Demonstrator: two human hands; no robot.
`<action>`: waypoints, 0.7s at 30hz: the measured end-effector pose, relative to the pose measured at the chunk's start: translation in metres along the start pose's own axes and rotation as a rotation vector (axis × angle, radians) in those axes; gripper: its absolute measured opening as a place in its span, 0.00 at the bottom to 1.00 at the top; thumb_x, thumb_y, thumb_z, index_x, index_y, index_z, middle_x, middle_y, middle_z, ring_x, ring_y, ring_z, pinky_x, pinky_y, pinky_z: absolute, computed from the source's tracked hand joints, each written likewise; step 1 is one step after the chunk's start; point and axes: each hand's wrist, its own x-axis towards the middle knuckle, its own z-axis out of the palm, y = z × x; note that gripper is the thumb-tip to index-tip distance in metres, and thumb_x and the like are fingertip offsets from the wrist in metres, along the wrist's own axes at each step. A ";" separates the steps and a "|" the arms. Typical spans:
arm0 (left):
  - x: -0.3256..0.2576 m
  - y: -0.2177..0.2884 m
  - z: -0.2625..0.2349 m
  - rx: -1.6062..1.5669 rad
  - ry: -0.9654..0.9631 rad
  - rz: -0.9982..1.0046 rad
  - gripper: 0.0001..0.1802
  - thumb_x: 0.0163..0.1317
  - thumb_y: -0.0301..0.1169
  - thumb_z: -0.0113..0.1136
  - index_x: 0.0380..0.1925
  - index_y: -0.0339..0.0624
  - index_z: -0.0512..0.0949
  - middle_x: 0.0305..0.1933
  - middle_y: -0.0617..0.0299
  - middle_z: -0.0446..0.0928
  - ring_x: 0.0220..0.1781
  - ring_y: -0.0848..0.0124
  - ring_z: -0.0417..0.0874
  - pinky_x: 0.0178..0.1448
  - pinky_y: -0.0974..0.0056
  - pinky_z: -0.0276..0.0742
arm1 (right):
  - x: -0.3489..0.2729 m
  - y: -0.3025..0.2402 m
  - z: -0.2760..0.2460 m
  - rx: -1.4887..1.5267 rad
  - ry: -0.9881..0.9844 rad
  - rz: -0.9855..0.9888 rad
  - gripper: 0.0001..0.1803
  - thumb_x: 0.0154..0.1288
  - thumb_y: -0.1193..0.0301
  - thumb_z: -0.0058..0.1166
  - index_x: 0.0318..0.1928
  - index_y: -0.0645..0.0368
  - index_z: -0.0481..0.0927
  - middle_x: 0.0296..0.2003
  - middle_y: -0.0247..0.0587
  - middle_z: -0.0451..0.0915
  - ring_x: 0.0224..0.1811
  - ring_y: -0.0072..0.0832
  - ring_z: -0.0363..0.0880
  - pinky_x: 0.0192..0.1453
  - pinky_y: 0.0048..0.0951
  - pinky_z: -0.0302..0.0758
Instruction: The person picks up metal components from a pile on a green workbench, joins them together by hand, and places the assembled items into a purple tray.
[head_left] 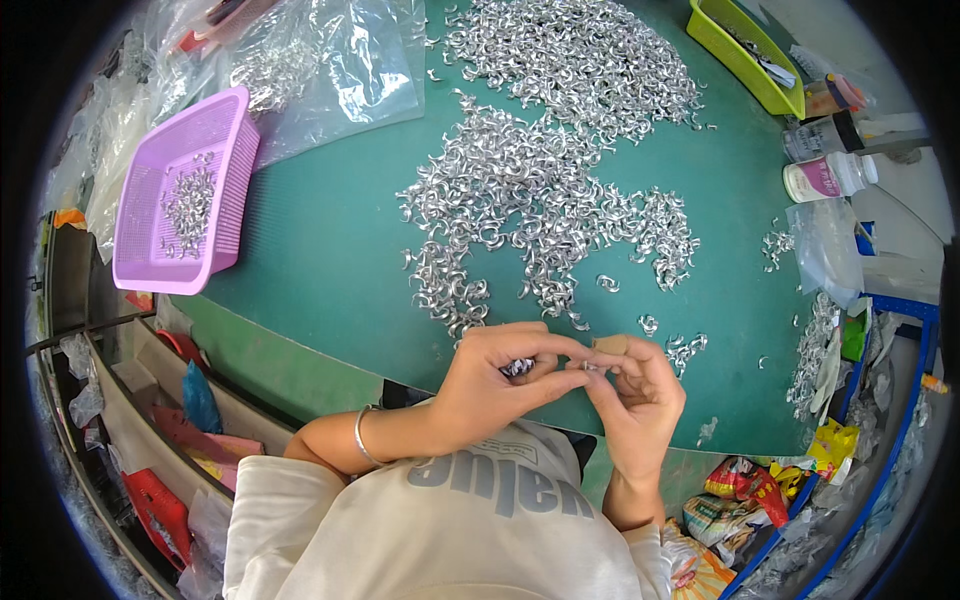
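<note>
Seen from above by the head camera, a person's two hands meet at the lower centre of the frame, over the near edge of a green table (330, 250).

The left hand (500, 385) is curled almost closed, and a small bunch of shiny metal clips (518, 367) shows in the hollow between its fingers and palm. A thin bracelet (362, 437) circles that wrist. The right hand (640, 395) touches the left at the fingertips; its thumb and forefinger are pinched together on one tiny silver clip (590, 366). That piece is too small to tell which way it points or how its long axis lies. A tan bandage (610, 344) wraps one right fingertip.

Above the hands, a large loose heap of curved silver clips (540, 190) spreads across the middle and upper centre of the table, far too many to count. A few strays lie just beside the right hand.

There are two open containers. A purple plastic basket (225, 130) at the upper left holds a small pile of the same clips. A lime green tray (735, 55) at the upper right holds a few small items that cannot be made out.

One clear plastic bag (350, 70) lies at the top left. Two small bottles (825, 160) rest on their sides at the right edge.
</note>
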 end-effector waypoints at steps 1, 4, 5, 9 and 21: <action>0.000 0.000 0.000 0.008 -0.019 0.025 0.10 0.48 0.21 0.62 0.34 0.39 0.81 0.16 0.70 0.63 0.19 0.83 0.60 0.22 0.74 0.55 | -0.002 0.004 -0.004 -0.094 -0.042 -0.078 0.19 0.51 0.89 0.53 0.45 0.68 0.69 0.36 0.43 0.78 0.37 0.21 0.75 0.41 0.22 0.72; -0.003 0.003 -0.002 0.045 -0.062 0.087 0.11 0.50 0.23 0.62 0.36 0.43 0.81 0.14 0.69 0.63 0.18 0.82 0.60 0.22 0.73 0.57 | -0.008 -0.003 -0.001 -0.097 0.004 -0.158 0.20 0.49 0.90 0.55 0.45 0.68 0.69 0.36 0.44 0.78 0.36 0.22 0.75 0.40 0.22 0.73; -0.005 0.007 -0.003 0.067 -0.066 0.099 0.11 0.49 0.23 0.62 0.35 0.43 0.82 0.14 0.69 0.63 0.17 0.81 0.60 0.22 0.73 0.57 | -0.009 -0.004 -0.001 -0.063 -0.018 -0.166 0.20 0.49 0.90 0.54 0.45 0.68 0.69 0.36 0.45 0.78 0.36 0.23 0.75 0.40 0.23 0.73; -0.010 0.008 -0.001 0.050 -0.029 0.175 0.10 0.48 0.22 0.63 0.33 0.42 0.82 0.14 0.68 0.64 0.17 0.80 0.61 0.21 0.72 0.57 | -0.012 -0.014 -0.001 0.075 -0.086 -0.149 0.19 0.49 0.92 0.53 0.43 0.69 0.69 0.35 0.47 0.77 0.35 0.24 0.75 0.39 0.23 0.73; -0.019 0.015 -0.004 0.024 -0.054 0.215 0.08 0.42 0.17 0.65 0.27 0.34 0.81 0.20 0.62 0.75 0.19 0.79 0.68 0.21 0.73 0.58 | -0.024 -0.016 -0.001 0.293 -0.131 0.061 0.11 0.54 0.89 0.49 0.39 0.71 0.70 0.35 0.44 0.76 0.35 0.22 0.73 0.40 0.21 0.71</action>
